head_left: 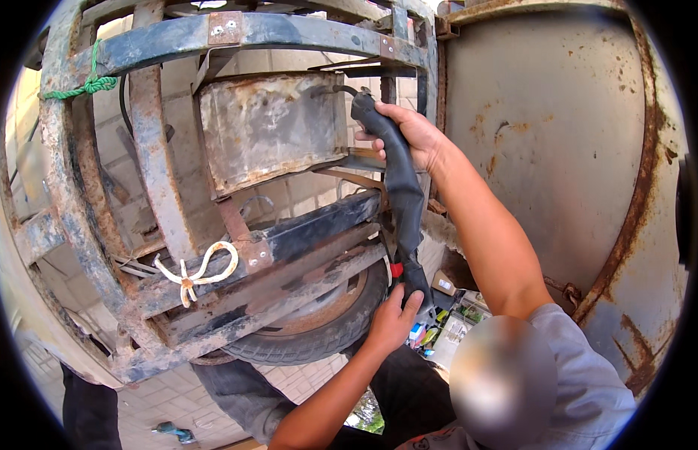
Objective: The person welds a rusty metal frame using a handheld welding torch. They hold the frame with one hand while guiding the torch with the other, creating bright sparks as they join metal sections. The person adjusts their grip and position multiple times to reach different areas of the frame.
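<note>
A limp, creased black rubber inner tube (404,184) hangs lengthwise between my two hands. My right hand (415,139) grips its upper part, thumb near the top end and fingers curled behind it. Lower down, the fingers of my left hand (398,319) close on the tube's bottom end. A small red piece (396,270) shows just above my left hand, beside the tube. At the top end, a thin black hose (347,89) reaches toward the tube from a rusty metal box; their exact connection is too small to make out.
A rusty metal frame (158,165) with the metal box (274,131) stands ahead and left, above a tyred wheel (326,322). Green rope (83,88) and white cord (203,276) are tied on it. A rusty panel (544,135) rises at right. Assorted small items (450,330) lie below.
</note>
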`<state>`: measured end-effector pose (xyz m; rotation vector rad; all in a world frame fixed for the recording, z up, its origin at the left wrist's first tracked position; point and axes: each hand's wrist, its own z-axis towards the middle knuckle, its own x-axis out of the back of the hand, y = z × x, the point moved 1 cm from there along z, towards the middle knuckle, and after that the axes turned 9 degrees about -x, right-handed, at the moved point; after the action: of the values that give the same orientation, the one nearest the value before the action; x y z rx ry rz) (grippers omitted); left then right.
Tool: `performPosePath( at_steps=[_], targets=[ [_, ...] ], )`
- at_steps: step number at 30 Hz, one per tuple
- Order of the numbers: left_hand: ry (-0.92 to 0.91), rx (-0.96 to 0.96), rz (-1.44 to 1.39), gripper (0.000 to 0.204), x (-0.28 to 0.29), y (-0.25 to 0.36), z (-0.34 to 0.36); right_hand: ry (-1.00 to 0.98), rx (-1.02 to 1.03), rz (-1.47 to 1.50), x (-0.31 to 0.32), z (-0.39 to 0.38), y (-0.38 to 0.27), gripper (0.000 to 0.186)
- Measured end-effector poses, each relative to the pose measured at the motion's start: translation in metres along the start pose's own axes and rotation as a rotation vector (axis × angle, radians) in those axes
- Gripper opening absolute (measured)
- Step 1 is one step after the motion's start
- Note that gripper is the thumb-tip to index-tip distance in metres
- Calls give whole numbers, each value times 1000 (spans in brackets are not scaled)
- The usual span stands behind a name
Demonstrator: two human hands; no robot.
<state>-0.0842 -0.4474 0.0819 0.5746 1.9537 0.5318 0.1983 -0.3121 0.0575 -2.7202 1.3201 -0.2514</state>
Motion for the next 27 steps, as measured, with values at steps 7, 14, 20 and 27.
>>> performPosePath(
  at_steps=[7,14,20,27],
  targets=[
    [53,24,-100,44,-9,-17,3,363,342,-332,-12,7,7,37],
    [-32,199,-274,33,-16,-9,7,658,576,-913,-13,30,20,41],
    [-3,234,-291,35,-13,4,9,757,624,-1156,-32,24,28,40],
    [0,239,-232,35,-11,-3,10,726,614,-1127,-30,28,26,42]
  ],
)
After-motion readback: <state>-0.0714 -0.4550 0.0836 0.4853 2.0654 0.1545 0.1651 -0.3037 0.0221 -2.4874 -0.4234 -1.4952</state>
